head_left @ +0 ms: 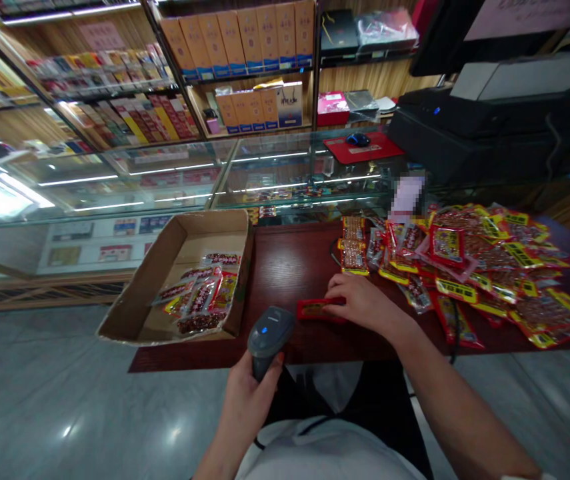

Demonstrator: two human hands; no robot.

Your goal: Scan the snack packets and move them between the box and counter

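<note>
A grey handheld barcode scanner [271, 330] is gripped by its handle in my left hand [252, 393], above the front edge of the dark red table; its head tilts toward the right. My right hand [359, 303] holds the right end of a small red snack packet [312, 309] that lies on the table just beyond the scanner. Beside that hand, to the right, spreads a big heap of red and yellow snack packets [495, 257]. Left of the scanner stands an open cardboard box [149, 313] with several packets [205, 297] lying in it.
Behind the table runs a glass display counter [165, 180], with a computer mouse [358, 139] on a red mat [379, 148]. A black cash-register-like machine [469, 133] stands at the right. A dark cable [457, 333] hangs over the table's front edge. Stocked shelves line the wall.
</note>
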